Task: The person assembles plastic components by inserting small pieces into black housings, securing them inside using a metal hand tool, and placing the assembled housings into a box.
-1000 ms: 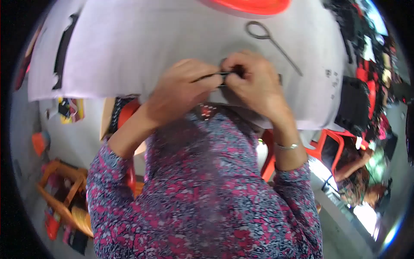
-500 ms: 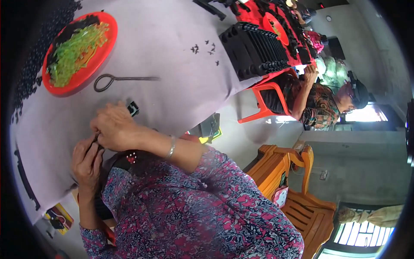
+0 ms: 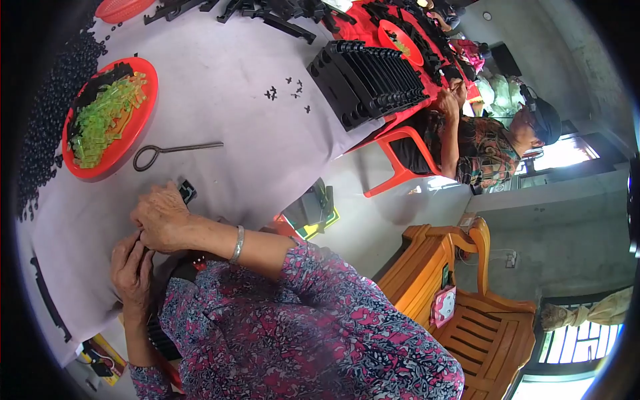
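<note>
My right hand [image 3: 163, 217], with a silver bracelet at the wrist, is closed over a black plastic part [image 3: 187, 191] whose shiny end sticks out past the knuckles. Just below it, my left hand [image 3: 132, 270] is closed, its fingertips meeting the right hand's fingers. What lies between the fingertips is hidden. Beyond the hands, a metal rod with a ring at one end [image 3: 190, 147] rests on the pale tablecloth [image 3: 220, 87]. To its left is a red plate [image 3: 141, 123] bearing clear green pieces [image 3: 107, 123] and black pieces [image 3: 100, 83].
Small black beads [image 3: 50, 127] cover the far left. Several tiny black pieces [image 3: 271, 93] lie mid-table. A stack of black ribbed frames [image 3: 373, 80] stands at right; a black strip [image 3: 50, 300] lies at left. A co-worker [image 3: 490, 150] sits on a red stool [image 3: 393, 167] near a wooden bench [image 3: 427, 267].
The view has shifted, so the table things appear further left and lower, and a red basket shows at the top. My hands stay together in nearly the same pose.
</note>
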Motion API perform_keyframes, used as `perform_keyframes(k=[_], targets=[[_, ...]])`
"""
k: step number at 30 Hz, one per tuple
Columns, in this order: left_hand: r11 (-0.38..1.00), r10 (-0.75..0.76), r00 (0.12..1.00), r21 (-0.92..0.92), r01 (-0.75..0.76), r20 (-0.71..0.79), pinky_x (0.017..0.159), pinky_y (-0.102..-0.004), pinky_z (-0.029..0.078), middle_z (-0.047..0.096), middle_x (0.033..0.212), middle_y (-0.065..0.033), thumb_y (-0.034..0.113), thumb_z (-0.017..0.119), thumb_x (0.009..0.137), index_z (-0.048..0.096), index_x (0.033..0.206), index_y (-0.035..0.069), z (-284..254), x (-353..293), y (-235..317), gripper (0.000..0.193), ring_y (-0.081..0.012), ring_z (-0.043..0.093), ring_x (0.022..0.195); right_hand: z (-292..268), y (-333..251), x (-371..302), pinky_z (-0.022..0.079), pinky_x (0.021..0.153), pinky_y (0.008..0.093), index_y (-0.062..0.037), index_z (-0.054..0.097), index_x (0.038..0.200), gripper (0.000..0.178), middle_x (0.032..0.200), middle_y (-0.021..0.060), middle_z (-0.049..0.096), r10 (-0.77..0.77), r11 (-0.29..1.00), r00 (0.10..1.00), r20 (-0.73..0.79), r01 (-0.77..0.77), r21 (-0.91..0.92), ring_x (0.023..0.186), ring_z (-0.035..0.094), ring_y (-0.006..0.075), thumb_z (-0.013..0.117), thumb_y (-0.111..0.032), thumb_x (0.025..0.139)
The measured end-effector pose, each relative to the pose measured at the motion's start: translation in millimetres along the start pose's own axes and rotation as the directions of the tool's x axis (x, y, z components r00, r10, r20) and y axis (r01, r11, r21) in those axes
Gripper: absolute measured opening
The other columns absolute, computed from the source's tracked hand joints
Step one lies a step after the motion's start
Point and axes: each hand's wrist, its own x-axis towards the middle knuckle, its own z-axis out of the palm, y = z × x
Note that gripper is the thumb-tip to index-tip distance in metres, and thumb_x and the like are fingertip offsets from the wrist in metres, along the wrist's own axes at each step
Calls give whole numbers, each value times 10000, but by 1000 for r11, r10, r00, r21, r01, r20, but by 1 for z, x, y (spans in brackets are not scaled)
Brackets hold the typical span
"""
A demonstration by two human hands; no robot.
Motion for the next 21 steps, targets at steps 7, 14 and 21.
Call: perform_keyframes(k=[7,14,21], targets=[[999,5,1000,41,-5,7,854,-386,492,664,1077,-144,6,725,772,697,1043,-24,0,0,1,274,-312,631,969,8,4,1,380,848,480,-100,726,783,121,890,127,661,-5,1000,1000,-25,6,28,978,580,336,667,-140,685],[998,-54,999,-20,54,11,852,-382,487,663,1072,-143,5,721,775,695,1053,-20,1,-2,1,279,-316,630,963,10,6,0,384,840,480,-94,719,759,103,860,126,654,-34,998,994,-104,39,43,952,580,339,669,-127,675],[999,-34,999,-4,34,7,861,-381,488,670,1084,-148,2,729,764,695,1045,-20,0,-1,0,283,-315,631,968,9,5,-1,385,822,484,-89,717,761,108,854,127,654,-45,998,993,-109,50,40,940,579,336,660,-137,683]])
